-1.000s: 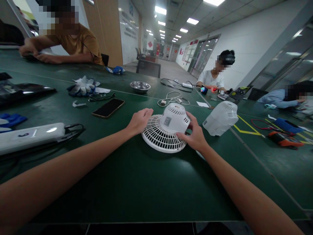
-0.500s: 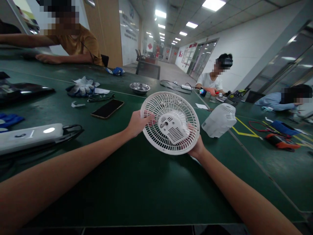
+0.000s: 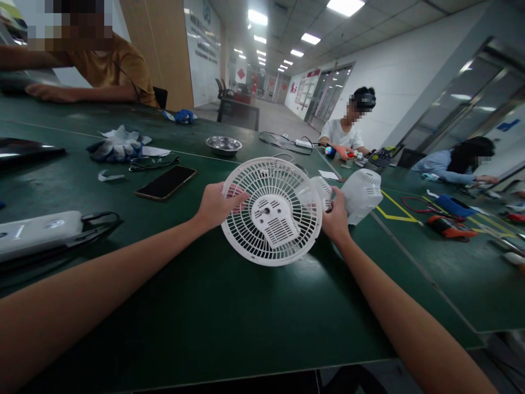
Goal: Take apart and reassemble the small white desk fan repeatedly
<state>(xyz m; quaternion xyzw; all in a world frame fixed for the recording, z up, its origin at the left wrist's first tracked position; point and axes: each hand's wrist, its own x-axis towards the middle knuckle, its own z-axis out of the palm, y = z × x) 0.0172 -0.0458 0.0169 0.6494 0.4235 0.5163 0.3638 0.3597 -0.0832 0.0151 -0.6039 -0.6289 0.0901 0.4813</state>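
A round white fan grille (image 3: 273, 213) is held tilted up above the green table (image 3: 229, 312), its inner side facing me. My left hand (image 3: 215, 205) grips its left rim with fingers curled through the slats. My right hand (image 3: 335, 219) is closed on a white housing part (image 3: 324, 191) behind the grille's right edge. A second white fan housing (image 3: 363, 194) lies on the table just right of my right hand.
A black phone (image 3: 166, 182), gloves (image 3: 117, 148), a steel bowl (image 3: 223, 145) and cables lie farther back. A white device with a black strap (image 3: 41, 232) sits at left. Three other people sit around the tables. Red and blue tools (image 3: 449, 227) lie at right.
The fan part lay face down on the table a second ago. Both hands lifted it and turned it over, so its inner side now faces me; it then shifted slightly left.
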